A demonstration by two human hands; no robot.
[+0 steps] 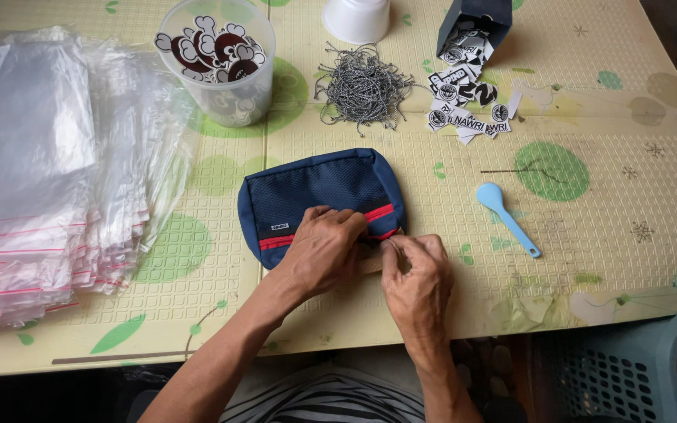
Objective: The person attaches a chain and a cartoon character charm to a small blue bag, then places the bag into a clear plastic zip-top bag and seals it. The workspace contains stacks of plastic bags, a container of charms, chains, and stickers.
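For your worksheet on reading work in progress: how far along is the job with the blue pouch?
Done: nothing bagged is visible.

In hand: the left hand presses the blue pouch while the right hand pinches something small at its red zipper end.

Left: the grey strings, printed tags and stack of zip bags all lie unused.

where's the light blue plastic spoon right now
In the head view, the light blue plastic spoon lies on the yellow-green patterned mat, right of the navy zip pouch, apart from both.

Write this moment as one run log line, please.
left hand: on navy pouch | right hand: pinching at its red zipper | nearby: blue spoon
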